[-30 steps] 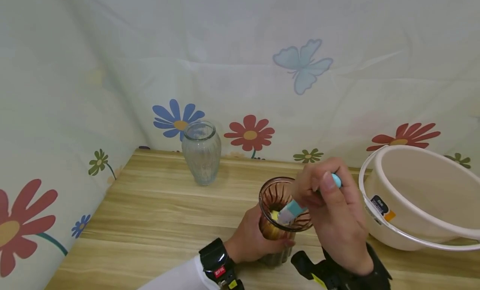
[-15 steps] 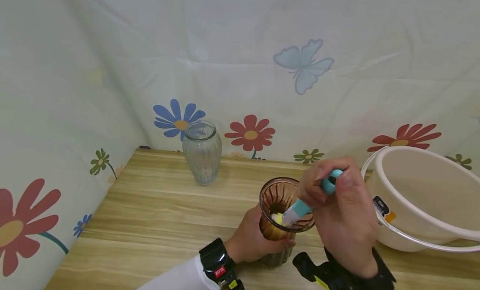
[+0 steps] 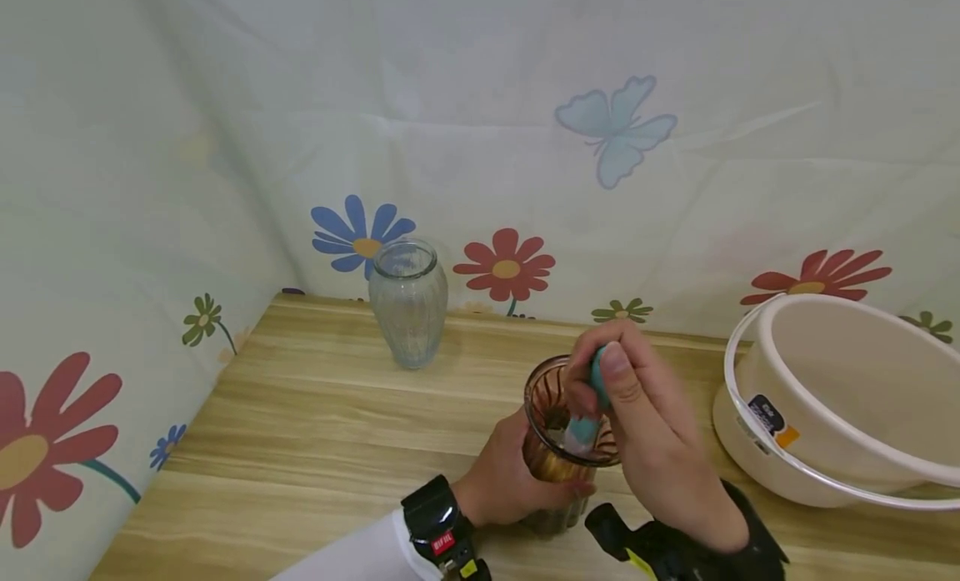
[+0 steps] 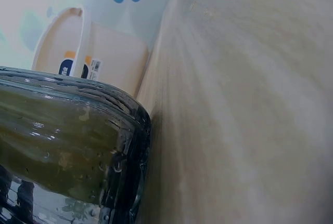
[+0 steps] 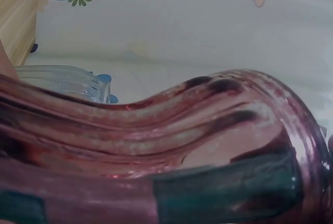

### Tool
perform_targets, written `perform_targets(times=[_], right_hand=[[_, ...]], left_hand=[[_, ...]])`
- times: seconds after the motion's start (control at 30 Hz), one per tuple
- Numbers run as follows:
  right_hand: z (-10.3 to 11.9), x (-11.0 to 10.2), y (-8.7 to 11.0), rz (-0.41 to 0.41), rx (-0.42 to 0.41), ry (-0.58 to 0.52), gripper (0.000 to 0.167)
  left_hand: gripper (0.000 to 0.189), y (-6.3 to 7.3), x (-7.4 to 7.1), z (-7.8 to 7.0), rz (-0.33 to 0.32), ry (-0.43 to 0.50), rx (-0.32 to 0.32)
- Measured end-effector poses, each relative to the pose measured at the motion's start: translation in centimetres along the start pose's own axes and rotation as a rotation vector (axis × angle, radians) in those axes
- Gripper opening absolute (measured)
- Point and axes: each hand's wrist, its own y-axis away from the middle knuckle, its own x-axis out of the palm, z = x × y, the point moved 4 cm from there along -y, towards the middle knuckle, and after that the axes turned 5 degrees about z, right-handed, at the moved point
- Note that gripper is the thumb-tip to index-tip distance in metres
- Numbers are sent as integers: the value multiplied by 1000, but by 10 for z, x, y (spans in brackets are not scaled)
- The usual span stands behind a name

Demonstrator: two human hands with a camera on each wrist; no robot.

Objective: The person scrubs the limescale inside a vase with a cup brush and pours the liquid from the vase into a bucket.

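A reddish-brown ribbed glass vase (image 3: 553, 473) with a flared rim stands in the front middle of the table. My left hand (image 3: 501, 473) grips its lower body from the left, thumb across the front. From above, my right hand (image 3: 660, 435) holds a bottle brush (image 3: 582, 433) by its teal handle, its lower part down inside the vase. Through the glass the teal parts of the brush (image 5: 223, 193) show dimly in the right wrist view. In the left wrist view the wet vase base (image 4: 78, 146) lets a yellow-green mass show through, dotted with droplets.
Behind and to the left, a clear ribbed glass vase (image 3: 408, 310) stands near the table's back edge. A cream bucket (image 3: 765, 348) with a pale handle sits close on the right. A flower-patterned cloth (image 3: 480, 147) hangs behind the wooden table (image 3: 322, 414).
My right hand swings right, then back left, and the brush now stands steeper in the brown vase. The yellow seen inside the rim earlier is now hidden. My left hand keeps its grip.
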Motion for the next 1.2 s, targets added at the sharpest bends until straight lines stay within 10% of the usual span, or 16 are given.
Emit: perform_targets(times=[0.17, 0.53, 1.2], right_hand=[[2, 1, 3, 41, 119, 159, 27], [-1, 3, 2, 61, 121, 51, 28], [1, -23, 4, -145, -414, -530, 39]], left_hand=[[67, 1, 1, 1, 10, 15, -10], [68, 5, 1, 4, -6, 6, -23], [70, 1, 0, 2, -26, -79, -23]])
